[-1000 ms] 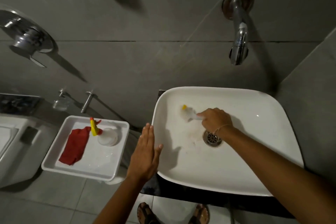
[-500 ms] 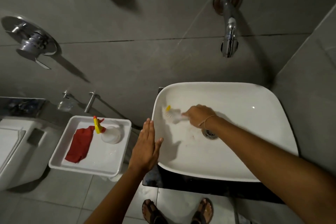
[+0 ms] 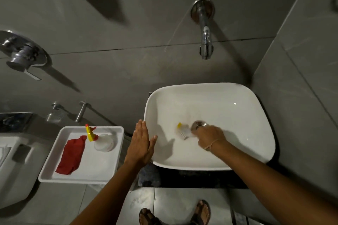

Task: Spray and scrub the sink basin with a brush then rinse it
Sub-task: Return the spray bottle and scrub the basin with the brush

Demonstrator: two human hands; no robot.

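Note:
A white rectangular sink basin (image 3: pixel 237 115) stands on a dark counter. My right hand (image 3: pixel 210 138) is inside it, shut on a small white brush (image 3: pixel 183 131) with a yellow tip, whose bristles press on the basin floor just left of the metal drain (image 3: pixel 198 124). My left hand (image 3: pixel 141 142) lies flat with fingers together and thumb out, against the outside of the basin's left rim. A spray bottle (image 3: pixel 101 139) with a yellow and red nozzle lies in a white tray to the left.
The white tray (image 3: pixel 54 168) also holds a red cloth (image 3: pixel 71 155). A chrome spout (image 3: pixel 205 40) juts from the grey wall above the basin, a mixer handle (image 3: pixel 22 56) at far left. A toilet (image 3: pixel 11 166) sits lower left. My sandalled feet (image 3: pixel 175 213) stand on floor tiles.
My right hand has drawn the brush back from the basin's left wall toward the drain. The camera tilted up, so the basin sits lower in view. My left hand stays on the rim.

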